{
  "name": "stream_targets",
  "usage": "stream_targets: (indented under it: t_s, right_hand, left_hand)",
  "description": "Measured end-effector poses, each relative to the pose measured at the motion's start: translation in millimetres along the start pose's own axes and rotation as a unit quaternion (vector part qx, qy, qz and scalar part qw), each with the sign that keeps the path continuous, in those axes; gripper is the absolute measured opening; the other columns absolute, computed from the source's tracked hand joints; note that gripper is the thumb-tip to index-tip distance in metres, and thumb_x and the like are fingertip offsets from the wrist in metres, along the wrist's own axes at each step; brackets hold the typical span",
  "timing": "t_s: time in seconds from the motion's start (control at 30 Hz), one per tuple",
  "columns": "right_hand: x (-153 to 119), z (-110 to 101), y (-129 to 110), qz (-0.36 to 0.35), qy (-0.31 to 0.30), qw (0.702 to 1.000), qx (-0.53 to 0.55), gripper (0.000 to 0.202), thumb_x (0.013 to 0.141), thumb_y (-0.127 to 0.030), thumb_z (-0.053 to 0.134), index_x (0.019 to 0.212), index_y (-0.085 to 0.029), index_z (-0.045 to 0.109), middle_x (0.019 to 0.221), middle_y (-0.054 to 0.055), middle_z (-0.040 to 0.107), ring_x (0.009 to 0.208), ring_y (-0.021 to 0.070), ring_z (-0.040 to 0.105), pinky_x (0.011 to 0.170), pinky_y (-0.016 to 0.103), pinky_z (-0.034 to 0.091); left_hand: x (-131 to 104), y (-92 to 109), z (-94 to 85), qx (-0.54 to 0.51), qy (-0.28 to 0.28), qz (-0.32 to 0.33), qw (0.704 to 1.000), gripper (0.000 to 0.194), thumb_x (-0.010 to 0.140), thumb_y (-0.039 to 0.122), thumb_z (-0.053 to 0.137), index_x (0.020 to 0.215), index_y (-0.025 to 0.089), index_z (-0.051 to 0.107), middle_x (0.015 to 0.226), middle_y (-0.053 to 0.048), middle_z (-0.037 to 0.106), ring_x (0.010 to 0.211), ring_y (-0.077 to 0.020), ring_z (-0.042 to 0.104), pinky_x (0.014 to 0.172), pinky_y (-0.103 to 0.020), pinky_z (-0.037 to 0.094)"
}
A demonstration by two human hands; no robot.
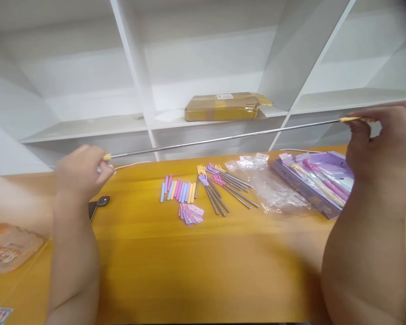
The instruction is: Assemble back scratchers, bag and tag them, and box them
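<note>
A long thin metal rod (196, 143) with yellow ends is stretched above the table between both hands. My left hand (83, 171) is closed round its yellow handle end. At the other end, my right hand (380, 131) pinches the yellow tip between thumb and fingers. Below the rod lie several short metal rods (216, 198) with yellow, purple and pink claw-shaped heads. Beside them, several pastel tubes (182, 191) are lined up in pink, blue, purple and yellow. Small pink printed cards (191, 214) are fanned out just in front of the tubes.
Clear plastic bags (274, 185) lie right of the metal rods, next to a purple box (307, 192) of wrapped items. A cardboard box (221, 108) sits on the white shelf behind. An orange-printed bag (11, 248) and a dark object (103, 201) are at the left.
</note>
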State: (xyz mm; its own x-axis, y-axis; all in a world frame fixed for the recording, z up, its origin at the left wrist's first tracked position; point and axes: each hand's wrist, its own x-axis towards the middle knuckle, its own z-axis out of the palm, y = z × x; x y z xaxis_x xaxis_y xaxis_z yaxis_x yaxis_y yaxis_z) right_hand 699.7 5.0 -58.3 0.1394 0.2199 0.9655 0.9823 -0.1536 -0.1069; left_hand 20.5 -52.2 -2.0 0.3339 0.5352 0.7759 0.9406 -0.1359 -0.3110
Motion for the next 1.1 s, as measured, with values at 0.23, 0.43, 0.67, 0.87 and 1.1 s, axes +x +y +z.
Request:
stream_targets:
  t_s: [0.23,0.43,0.67,0.87,1.1]
  right_hand:
    - [0,-11,-23,-0.015,-0.064,0.994,0.083,0.028,0.101,-0.038,0.061,0.110,-0.020,0.080,0.109,0.014,0.071,0.110,0.0281,0.061,0.103,0.040,0.045]
    - [-2,-6,-16,-0.032,-0.088,0.991,0.092,0.031,0.098,-0.035,0.058,0.113,-0.021,0.080,0.108,0.013,0.074,0.105,0.0264,0.063,0.095,0.037,0.047]
    - [7,-3,-28,0.025,-0.163,0.985,0.054,0.015,0.090,-0.016,0.071,0.101,-0.020,0.080,0.105,0.016,0.076,0.102,0.0247,0.066,0.088,0.036,0.047]
    - [5,-7,-34,0.001,-0.151,0.986,0.077,0.012,0.094,-0.019,0.069,0.098,-0.020,0.081,0.105,0.016,0.078,0.101,0.0251,0.066,0.088,0.036,0.047]
    - [4,-5,-40,-0.006,-0.138,0.987,0.087,0.015,0.096,-0.025,0.064,0.093,-0.021,0.078,0.103,0.016,0.077,0.095,0.0251,0.062,0.087,0.037,0.045]
  left_hand:
    - [-1,6,2.2,-0.037,0.067,0.040,0.996,0.012,0.076,0.021,0.051,0.066,0.022,0.045,0.058,0.002,0.042,0.060,-0.0156,0.041,0.055,-0.031,0.025]
    - [-3,8,-2.2,-0.043,0.042,0.031,0.998,0.016,0.075,0.027,0.047,0.062,0.022,0.039,0.056,0.001,0.037,0.058,-0.0159,0.037,0.055,-0.031,0.023]
    - [-7,13,-15.2,-0.004,-0.057,-0.044,0.997,0.019,0.077,0.031,0.051,0.066,0.021,0.039,0.061,0.000,0.037,0.066,-0.0172,0.039,0.062,-0.032,0.023]
    - [-6,14,-22.9,0.002,-0.105,-0.059,0.993,0.021,0.080,0.031,0.050,0.066,0.021,0.037,0.061,-0.001,0.042,0.065,-0.0172,0.038,0.062,-0.033,0.022]
    - [2,17,-27.1,0.007,-0.208,-0.086,0.974,0.027,0.082,0.033,0.049,0.064,0.021,0.033,0.055,0.000,0.040,0.057,-0.0157,0.032,0.061,-0.033,0.020]
